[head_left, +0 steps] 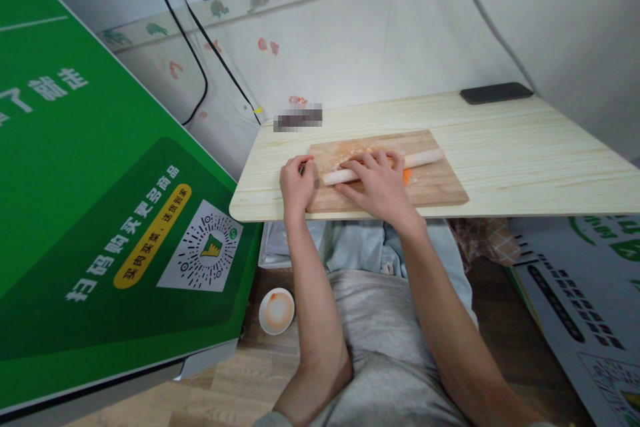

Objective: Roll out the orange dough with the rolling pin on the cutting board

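Observation:
A long pale, round stick lies slantwise across a wooden cutting board; I cannot tell its exact kind. My right hand rests over its middle, fingers spread and bent around it. Beside that hand, a bright orange patch shows under the stick. White crumbs and orange smears mark the board behind it. At the board's left edge my left hand is closed, thumb and fingers curled together. Something small and dark shows between its fingers, too hidden to name.
The board sits on a narrow pale tabletop against the wall. A black phone lies at the back right, and a blurred item at the back left. A large green panel closes in the left. A white bowl stands below.

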The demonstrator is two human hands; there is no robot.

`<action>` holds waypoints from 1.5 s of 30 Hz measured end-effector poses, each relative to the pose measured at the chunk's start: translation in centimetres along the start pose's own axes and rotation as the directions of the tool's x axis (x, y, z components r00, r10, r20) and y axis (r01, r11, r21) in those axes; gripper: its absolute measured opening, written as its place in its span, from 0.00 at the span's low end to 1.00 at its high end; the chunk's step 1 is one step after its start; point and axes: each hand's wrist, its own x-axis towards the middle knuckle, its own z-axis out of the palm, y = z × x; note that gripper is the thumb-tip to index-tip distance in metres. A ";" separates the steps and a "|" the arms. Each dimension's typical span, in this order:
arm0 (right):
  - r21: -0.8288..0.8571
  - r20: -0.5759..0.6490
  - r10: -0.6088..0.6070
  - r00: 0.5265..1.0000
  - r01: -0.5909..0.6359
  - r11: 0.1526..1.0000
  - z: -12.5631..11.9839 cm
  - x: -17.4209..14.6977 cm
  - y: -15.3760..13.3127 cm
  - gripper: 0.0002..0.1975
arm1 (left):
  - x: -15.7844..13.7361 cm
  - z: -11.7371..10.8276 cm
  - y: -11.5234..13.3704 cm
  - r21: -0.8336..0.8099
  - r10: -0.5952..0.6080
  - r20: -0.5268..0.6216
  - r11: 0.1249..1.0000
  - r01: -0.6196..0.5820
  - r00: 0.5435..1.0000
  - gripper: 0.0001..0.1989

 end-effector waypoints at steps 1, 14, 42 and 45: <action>0.001 -0.004 -0.001 1.000 0.001 1.000 0.0 0.0 0.0 0.19 | 0.0 0.0 0.0 0.002 0.000 0.000 1.000 0.000 1.000 0.11; -0.002 -0.002 0.001 1.000 -0.001 1.000 -0.1 0.0 -0.1 0.21 | 0.1 0.0 0.1 0.006 -0.003 0.008 1.000 0.003 1.000 0.11; 0.004 -0.007 0.007 1.000 -0.007 1.000 0.1 0.0 0.0 0.21 | 0.0 0.0 0.1 0.010 0.005 0.004 1.000 -0.005 1.000 0.11; -0.003 0.007 0.017 1.000 -0.017 1.000 0.1 0.0 0.0 0.21 | 0.0 0.0 0.1 0.003 0.002 0.001 1.000 -0.002 1.000 0.11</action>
